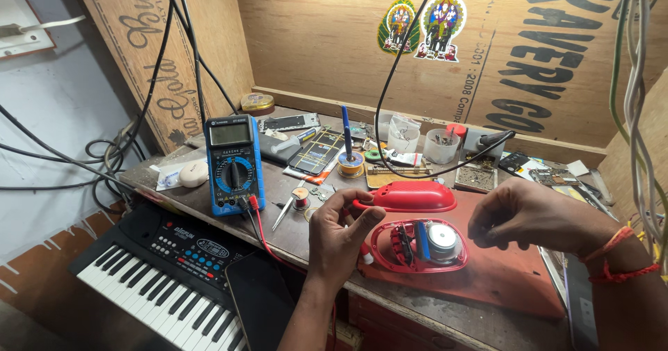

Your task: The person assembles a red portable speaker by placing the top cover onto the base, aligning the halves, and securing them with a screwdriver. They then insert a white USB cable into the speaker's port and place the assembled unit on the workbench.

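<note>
Red glossy oval plastic shell

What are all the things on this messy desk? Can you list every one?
red shell half with a speaker inside: one, red, front of the bench on a red mat
red cover: one, red, raised just behind the open shell
multimeter: one, blue and black, left of the bench, red and black leads plugged in
keyboard: one, black with white keys, lower left
phone: one, dark, lying on the keyboard's right end
solder spool: one, small, beside the multimeter
plastic cups: two, whitish, back of the bench
round tin: one, gold, back left
left hand: touching the red cover
right hand: fingers pinched together beside the speaker, red thread on the wrist
</note>
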